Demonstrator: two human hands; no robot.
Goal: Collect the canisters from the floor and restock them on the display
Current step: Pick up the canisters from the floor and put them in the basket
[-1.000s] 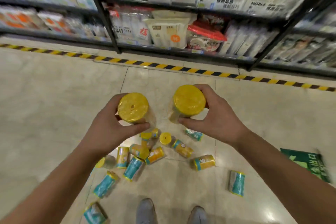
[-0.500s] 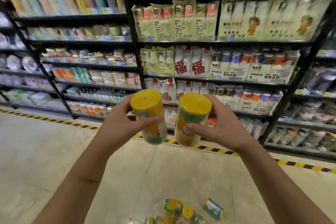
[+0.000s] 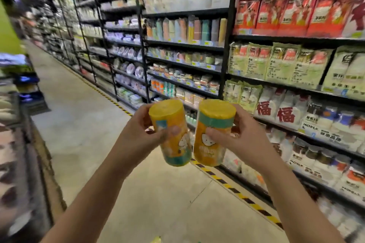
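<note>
- Along the right side of the aisle, tall black shelves (image 3: 227,49) run from close by into the distance, packed with goods on every level.
- Pale floor (image 3: 88,124) stretches down the middle of the aisle, and another rack (image 3: 21,144) stands blurred at the left edge.
- A yellow and black striped line (image 3: 227,182) runs on the floor along the foot of the shelves.
- Red bags (image 3: 286,12) fill an upper shelf on the right, pale green bags (image 3: 276,61) the shelf below them, and white bags with a red character (image 3: 276,112) the shelf under that.
- Tall packs in mixed colours (image 3: 187,29) stand in a row on a shelf further left.
- Both forearms reach forward from the bottom of the view, meeting at its middle.
- The left hand (image 3: 138,136) grasps the left canister (image 3: 175,150), with its thumb across the front of the label and its fingers wrapped behind.
- The right hand (image 3: 246,140) grasps the right canister (image 3: 211,154) in the same way, thumb at the front and fingers round the back.
- Both canisters are held up in the air in front of the shelves, side by side, well above the floor.
- The left canister has a yellow lid, an orange body with a cartoon figure and a teal band at its base; its top leans to the left.
- The right canister has a yellow lid with a teal band just under it and an orange body with a cartoon face; its top leans slightly to the right.
- Their lower ends come close together; whether they touch cannot be told.
</note>
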